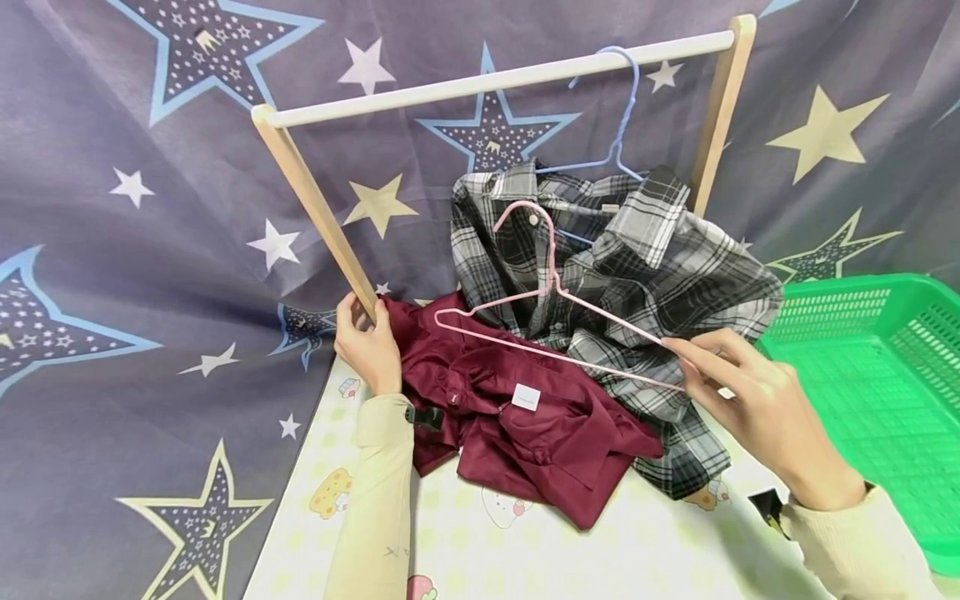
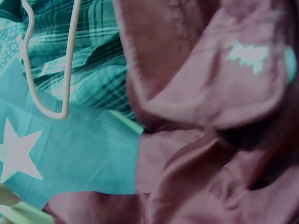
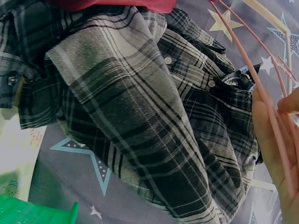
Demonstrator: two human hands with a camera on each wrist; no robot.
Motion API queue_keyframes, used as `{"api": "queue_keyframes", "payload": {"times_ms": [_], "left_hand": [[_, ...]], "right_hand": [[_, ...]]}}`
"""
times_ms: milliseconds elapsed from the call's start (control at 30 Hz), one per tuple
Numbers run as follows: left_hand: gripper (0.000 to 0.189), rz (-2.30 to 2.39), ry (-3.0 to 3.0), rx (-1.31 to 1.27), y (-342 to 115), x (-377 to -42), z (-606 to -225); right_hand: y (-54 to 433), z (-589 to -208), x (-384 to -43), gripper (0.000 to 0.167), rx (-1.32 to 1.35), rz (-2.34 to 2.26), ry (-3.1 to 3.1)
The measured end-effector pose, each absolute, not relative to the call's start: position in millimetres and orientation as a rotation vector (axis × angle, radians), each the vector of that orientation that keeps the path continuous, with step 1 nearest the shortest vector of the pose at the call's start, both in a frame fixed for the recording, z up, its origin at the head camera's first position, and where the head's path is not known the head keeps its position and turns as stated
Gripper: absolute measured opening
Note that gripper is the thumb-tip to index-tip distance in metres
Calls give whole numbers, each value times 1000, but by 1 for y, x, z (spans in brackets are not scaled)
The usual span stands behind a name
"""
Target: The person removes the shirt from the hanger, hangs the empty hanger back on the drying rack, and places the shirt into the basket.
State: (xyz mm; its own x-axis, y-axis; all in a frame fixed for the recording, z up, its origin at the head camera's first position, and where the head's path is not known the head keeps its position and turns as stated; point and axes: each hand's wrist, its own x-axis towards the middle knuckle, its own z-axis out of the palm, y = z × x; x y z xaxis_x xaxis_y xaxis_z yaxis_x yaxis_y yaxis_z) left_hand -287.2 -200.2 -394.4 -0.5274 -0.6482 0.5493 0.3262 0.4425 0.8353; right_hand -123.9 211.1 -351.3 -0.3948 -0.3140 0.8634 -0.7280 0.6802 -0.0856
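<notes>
A pink hanger (image 1: 600, 367) is held out over the clothes, its hook pointing up. My right hand (image 1: 738, 383) pinches its right end between thumb and fingers. Below the hanger a maroon shirt (image 1: 480, 433) with a white label lies crumpled on the table. At the rack's left wooden post (image 1: 315, 204), thumb and fingers of my left hand (image 1: 369, 346) stand on either side of the post's lower part, gripping it beside the shirt's edge. A grey and black plaid shirt (image 1: 697, 275) hangs on a blue hanger (image 1: 621, 133) from the rack's white bar (image 1: 495, 81).
A green plastic basket (image 1: 862, 287) stands on the right. The table (image 1: 352, 517) has a pale patterned cover. Behind the rack hangs a dark grey star-print cloth (image 1: 180, 275). The plaid shirt's lower end reaches down to the table beside the maroon shirt.
</notes>
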Motion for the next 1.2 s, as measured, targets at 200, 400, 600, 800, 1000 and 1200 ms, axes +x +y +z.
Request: {"api": "queue_keyframes", "payload": {"times_ms": [200,400,600,800,1000,1200], "left_hand": [[26,-1275,-1750,212,-208,-287,-391],[23,-1278,-1778,211,-211,-287,-392],[22,-1272,-1787,203,-213,-285,-393],[23,-1274,-1784,179,-213,-285,-391],[24,-1264,-1796,181,-214,-286,-392],[23,-1276,-1787,177,-215,-286,-393]], "right_hand": [[205,-345,-131,36,779,611,-1977],[196,-337,-139,32,743,620,-1958],[188,-328,-146,31,753,627,-1955],[180,-318,-152,33,720,663,-1968],[168,-305,-158,38,698,652,-1976],[159,-293,-167,35,671,646,-1970]]}}
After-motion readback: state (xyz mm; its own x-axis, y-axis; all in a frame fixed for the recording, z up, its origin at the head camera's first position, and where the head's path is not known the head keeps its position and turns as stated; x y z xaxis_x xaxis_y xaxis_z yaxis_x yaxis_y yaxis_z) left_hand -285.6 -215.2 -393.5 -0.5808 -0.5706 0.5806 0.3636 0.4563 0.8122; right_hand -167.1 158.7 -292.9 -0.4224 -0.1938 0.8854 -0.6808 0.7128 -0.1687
